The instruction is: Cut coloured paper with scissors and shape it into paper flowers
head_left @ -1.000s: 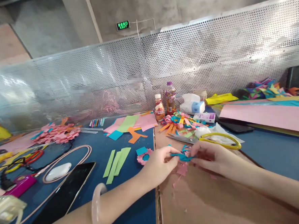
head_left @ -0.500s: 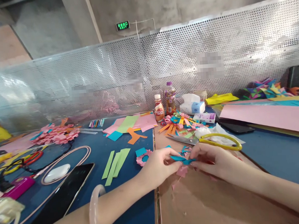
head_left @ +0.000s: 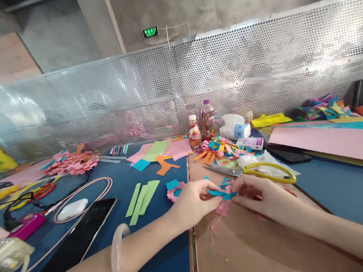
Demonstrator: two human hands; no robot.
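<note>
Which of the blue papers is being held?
The blue piece pinched between the left hand and right hand; the blue squares by the orange scrap and pink ring lie unheld.

Green exit sign point(head_left: 150, 32), perforated metal panel point(head_left: 129, 86), purple-capped bottle point(head_left: 208, 118)

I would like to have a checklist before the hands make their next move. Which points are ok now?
1. Left hand pinches the blue paper: ok.
2. Right hand pinches its other end: ok.
3. Scissors held by neither hand: ok, they lie just beyond the right hand.
4. Brown surface free of scraps near the hands: not ok, a pink scrap is there.
5. Green strips apart from the left hand: ok.
6. Blue paper's edges aligned: cannot tell, partly covered.
</note>
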